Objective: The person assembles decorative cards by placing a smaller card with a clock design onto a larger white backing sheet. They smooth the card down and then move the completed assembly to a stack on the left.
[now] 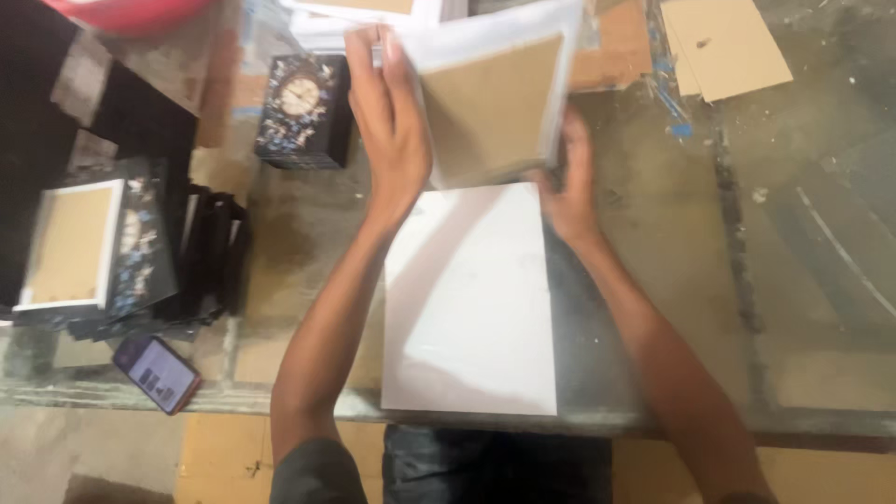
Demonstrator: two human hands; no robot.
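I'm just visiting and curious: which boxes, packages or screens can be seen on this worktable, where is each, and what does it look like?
Box: held up between left hand and right hand; square, white edges, brown inside.
Dark box: far left of the hands; square, black, floral clock picture.
Open box: left edge; white rim, brown inside.
Phone: near left table edge; lit screen, reddish case.
White sheet: flat below the hands; rectangular.

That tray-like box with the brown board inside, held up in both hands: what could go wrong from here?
1. The white-rimmed box is tilted and gripped only at its sides by the left hand and right hand, so it might slip onto the white sheet.
2. The phone lies at the table edge; an elbow could knock it off.
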